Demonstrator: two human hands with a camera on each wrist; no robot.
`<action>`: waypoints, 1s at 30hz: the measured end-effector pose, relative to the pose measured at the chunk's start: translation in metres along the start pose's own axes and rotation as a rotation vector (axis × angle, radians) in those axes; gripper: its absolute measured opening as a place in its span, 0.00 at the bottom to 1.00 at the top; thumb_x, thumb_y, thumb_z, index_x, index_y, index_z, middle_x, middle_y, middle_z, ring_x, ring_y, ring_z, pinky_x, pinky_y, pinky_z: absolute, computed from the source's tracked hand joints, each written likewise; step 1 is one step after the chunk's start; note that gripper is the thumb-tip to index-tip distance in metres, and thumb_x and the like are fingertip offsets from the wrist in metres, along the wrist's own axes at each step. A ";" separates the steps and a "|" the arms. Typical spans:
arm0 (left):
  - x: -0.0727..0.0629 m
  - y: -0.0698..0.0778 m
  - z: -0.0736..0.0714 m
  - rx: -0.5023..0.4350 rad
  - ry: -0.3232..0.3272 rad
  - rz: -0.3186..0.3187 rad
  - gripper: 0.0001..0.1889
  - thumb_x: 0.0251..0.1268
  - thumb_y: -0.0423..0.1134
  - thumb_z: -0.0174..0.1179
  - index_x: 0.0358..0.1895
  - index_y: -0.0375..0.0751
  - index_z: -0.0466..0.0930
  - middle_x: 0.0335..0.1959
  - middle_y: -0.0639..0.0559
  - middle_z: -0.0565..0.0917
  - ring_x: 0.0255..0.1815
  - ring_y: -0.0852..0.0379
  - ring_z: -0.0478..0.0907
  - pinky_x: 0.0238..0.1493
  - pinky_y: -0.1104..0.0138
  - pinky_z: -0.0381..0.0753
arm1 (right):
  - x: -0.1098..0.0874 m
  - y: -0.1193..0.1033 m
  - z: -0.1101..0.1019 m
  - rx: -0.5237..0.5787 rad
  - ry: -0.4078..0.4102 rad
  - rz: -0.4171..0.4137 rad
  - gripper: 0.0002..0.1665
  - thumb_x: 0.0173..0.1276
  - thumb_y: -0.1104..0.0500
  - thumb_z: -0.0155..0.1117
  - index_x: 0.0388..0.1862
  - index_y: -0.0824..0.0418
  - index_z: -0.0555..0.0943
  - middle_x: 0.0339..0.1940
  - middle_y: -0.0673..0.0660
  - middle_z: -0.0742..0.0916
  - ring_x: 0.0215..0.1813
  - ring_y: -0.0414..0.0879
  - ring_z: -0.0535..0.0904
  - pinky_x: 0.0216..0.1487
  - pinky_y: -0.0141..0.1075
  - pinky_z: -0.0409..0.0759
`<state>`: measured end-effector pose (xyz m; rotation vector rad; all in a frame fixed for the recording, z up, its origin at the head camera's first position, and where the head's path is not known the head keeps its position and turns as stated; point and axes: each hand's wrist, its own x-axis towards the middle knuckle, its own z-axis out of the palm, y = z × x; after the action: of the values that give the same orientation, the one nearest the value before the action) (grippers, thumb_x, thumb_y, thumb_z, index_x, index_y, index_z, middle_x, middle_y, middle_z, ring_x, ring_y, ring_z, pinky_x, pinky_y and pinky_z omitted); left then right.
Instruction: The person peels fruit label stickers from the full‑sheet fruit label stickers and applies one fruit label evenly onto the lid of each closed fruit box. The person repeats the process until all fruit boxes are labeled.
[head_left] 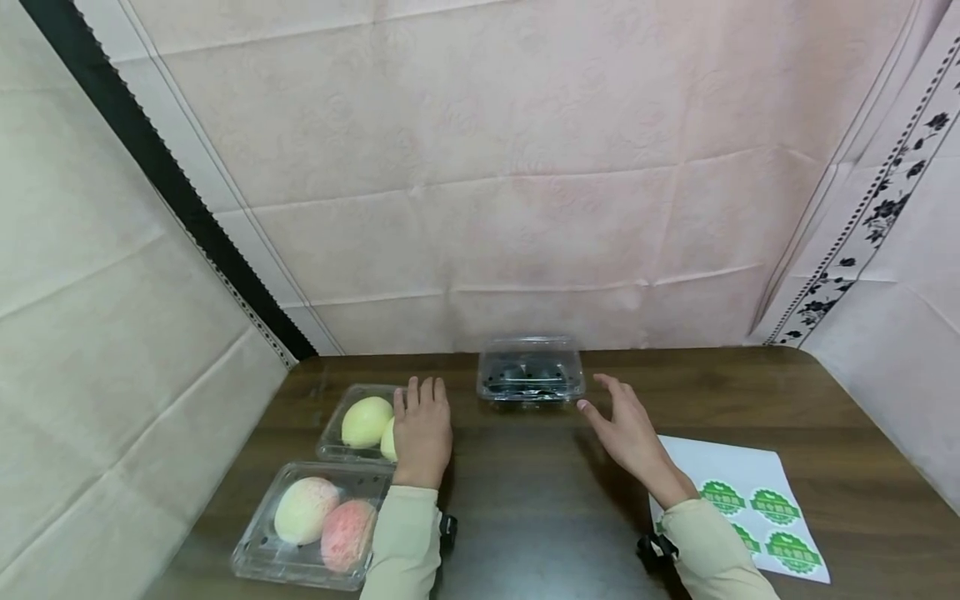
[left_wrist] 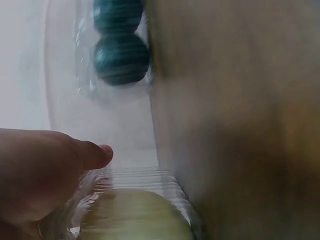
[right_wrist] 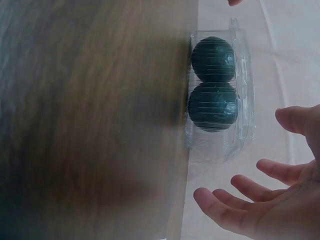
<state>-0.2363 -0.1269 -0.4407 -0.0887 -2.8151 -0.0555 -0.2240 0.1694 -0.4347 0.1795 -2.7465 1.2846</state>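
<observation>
At the back of the table stands a clear plastic clamshell box (head_left: 531, 371) holding two dark blue-green round fruits (right_wrist: 212, 82). My right hand (head_left: 626, 429) is just right of this box, fingers spread and apart from it in the right wrist view. Over the right side of another clear box (head_left: 336, 440) is my left hand (head_left: 423, 433), its fingers extended forward. That box holds yellow round fruits (head_left: 367, 422), one partly hidden by the hand. In the left wrist view, a yellow fruit (left_wrist: 135, 217) shows under clear plastic below the thumb.
Nearer, on the left, a third clear box (head_left: 258, 554) contains a pale peach (head_left: 306, 510) and a pinkish-red peach (head_left: 348, 535). A white sheet with green round stickers (head_left: 793, 552) lies at the right, partly under the right forearm. Cloth walls (head_left: 525, 167) enclose the wooden table (head_left: 525, 517).
</observation>
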 end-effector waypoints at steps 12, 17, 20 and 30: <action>0.001 -0.016 -0.002 -0.028 -0.054 -0.039 0.28 0.74 0.30 0.64 0.74 0.33 0.70 0.73 0.37 0.73 0.81 0.35 0.60 0.82 0.40 0.54 | 0.001 0.004 -0.001 -0.027 -0.013 0.009 0.37 0.83 0.52 0.59 0.81 0.68 0.62 0.77 0.75 0.68 0.77 0.71 0.66 0.73 0.69 0.67; 0.000 -0.021 -0.001 -0.021 -0.072 -0.044 0.28 0.75 0.29 0.62 0.75 0.33 0.69 0.75 0.37 0.72 0.82 0.35 0.59 0.82 0.40 0.53 | 0.000 0.010 -0.003 -0.031 -0.022 0.010 0.37 0.83 0.53 0.59 0.81 0.68 0.61 0.77 0.75 0.67 0.77 0.72 0.65 0.72 0.70 0.67; 0.001 -0.025 0.001 -0.023 -0.083 -0.056 0.28 0.75 0.29 0.61 0.76 0.33 0.68 0.76 0.37 0.71 0.83 0.35 0.57 0.83 0.40 0.51 | 0.000 0.012 -0.003 -0.030 -0.025 0.013 0.37 0.84 0.52 0.59 0.82 0.69 0.61 0.77 0.75 0.68 0.76 0.72 0.66 0.71 0.70 0.68; 0.008 -0.038 0.003 -0.038 -0.099 -0.068 0.30 0.75 0.28 0.60 0.78 0.32 0.65 0.78 0.36 0.68 0.84 0.34 0.54 0.83 0.39 0.47 | -0.002 0.014 -0.008 -0.039 -0.038 0.016 0.39 0.84 0.49 0.58 0.82 0.68 0.59 0.78 0.74 0.66 0.77 0.72 0.64 0.72 0.70 0.66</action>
<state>-0.2469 -0.1640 -0.4418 -0.0047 -2.9162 -0.1236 -0.2233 0.1843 -0.4409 0.1811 -2.8077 1.2430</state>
